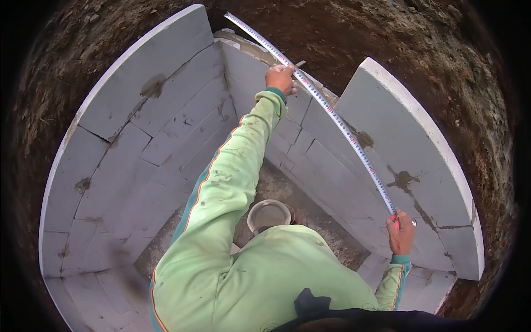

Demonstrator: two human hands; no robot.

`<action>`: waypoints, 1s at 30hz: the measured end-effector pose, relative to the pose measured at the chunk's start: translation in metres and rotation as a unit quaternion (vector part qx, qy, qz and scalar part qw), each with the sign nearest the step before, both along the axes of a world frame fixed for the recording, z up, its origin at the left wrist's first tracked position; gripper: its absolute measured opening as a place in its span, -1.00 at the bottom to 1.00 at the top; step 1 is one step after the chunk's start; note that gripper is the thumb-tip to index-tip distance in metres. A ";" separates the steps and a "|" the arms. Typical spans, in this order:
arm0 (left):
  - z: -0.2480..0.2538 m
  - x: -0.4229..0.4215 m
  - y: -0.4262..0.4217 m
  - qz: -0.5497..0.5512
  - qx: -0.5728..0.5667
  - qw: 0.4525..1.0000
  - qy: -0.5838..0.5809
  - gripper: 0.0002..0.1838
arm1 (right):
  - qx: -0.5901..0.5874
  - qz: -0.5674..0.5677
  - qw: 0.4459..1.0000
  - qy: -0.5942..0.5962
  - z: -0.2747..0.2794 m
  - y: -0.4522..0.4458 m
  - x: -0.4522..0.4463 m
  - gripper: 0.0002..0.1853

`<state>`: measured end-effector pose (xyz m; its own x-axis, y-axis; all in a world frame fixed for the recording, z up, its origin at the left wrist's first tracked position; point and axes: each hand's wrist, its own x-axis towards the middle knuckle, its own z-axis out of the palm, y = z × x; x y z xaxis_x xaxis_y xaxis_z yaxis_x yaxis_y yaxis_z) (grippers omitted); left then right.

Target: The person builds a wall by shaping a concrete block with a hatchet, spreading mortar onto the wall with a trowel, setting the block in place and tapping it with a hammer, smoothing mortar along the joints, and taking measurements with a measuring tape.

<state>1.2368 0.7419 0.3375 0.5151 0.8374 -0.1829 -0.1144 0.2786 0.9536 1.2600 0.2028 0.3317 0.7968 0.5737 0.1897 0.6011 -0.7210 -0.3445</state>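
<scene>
A tape measure (347,131) has its white blade drawn out diagonally along the grey block wall (318,160). My left hand (281,80) is closed at the blade's upper part, by the top of the wall's lower course. A short thin grey piece (300,63) sticks out beside those fingers; its kind is unclear. Beyond this hand the blade runs on to a free end over the soil. Lower right, my right hand (402,233) is wrapped around the tape measure's case, of which only a red bit shows.
Another block wall (127,110) stands at left and meets the first in a corner. A raised block section (404,116) rises at right. A round bucket (253,217) stands on the floor below me. Bare soil (359,33) surrounds the walls.
</scene>
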 end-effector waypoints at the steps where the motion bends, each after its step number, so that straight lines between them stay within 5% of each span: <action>1: -0.002 0.005 0.004 -0.013 0.002 1.000 -0.004 -0.79 | -0.004 0.002 1.000 -0.008 0.017 0.013 -0.004 -0.58; 15: 0.014 0.016 0.159 0.032 -0.056 0.997 -0.051 -0.83 | 0.005 0.030 0.990 -0.138 0.088 0.148 0.024 -0.60; 30: 0.011 0.028 0.153 0.020 -0.062 0.995 -0.069 -0.83 | -0.033 -0.016 0.977 -0.212 0.089 0.157 0.027 -0.59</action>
